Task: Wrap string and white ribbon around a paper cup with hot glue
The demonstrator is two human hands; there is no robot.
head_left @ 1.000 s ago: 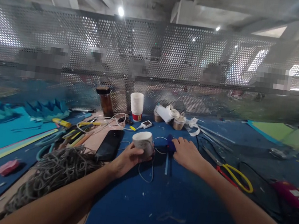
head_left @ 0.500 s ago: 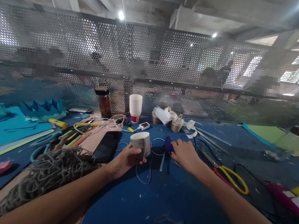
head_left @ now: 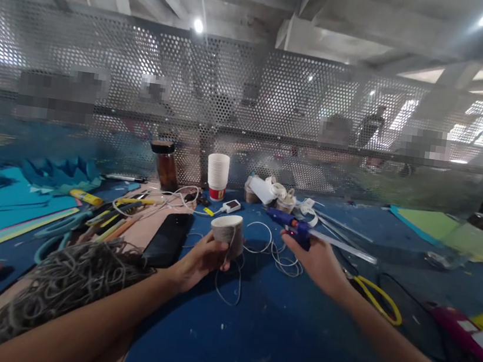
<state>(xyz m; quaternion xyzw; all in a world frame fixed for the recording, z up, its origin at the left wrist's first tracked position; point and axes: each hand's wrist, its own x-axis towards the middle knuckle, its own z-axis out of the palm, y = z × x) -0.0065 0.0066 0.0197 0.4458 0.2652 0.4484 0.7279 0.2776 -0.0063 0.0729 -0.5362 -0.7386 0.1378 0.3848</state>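
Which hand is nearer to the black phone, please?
Left. The left hand is just right of the phone, holding a cup; the right hand is farther right, holding a glue gun.

The blue desk (head_left: 275, 328) bears, at left, a pinkish board (head_left: 149, 221), on which lie a phone (head_left: 167, 236) and a heap of grey cord (head_left: 59, 281). Directly on the blue are stacked cups (head_left: 218, 172), a small white gadget (head_left: 231, 206) and a yellow-handled tool (head_left: 382, 294).
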